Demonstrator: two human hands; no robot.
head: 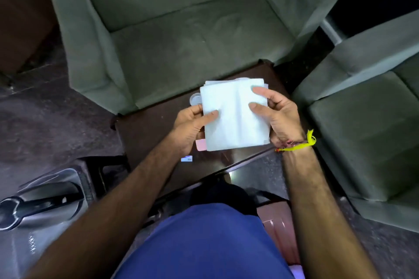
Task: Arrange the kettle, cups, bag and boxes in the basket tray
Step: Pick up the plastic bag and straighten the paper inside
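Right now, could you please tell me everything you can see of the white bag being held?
The white bag looks like thin, soft fabric or paper, folded flat into a rough square with a crease down its middle. It is held above the dark table, tilted slightly. The left hand grips its left edge, and the right hand pinches its right side. Layered edges show at its top.

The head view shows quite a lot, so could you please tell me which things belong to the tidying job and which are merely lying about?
Job:
white bag, held by left hand and right hand
kettle, lower left
clear lid or cup, partly hidden behind the bag

Lying about:
armchair
second armchair
dark table
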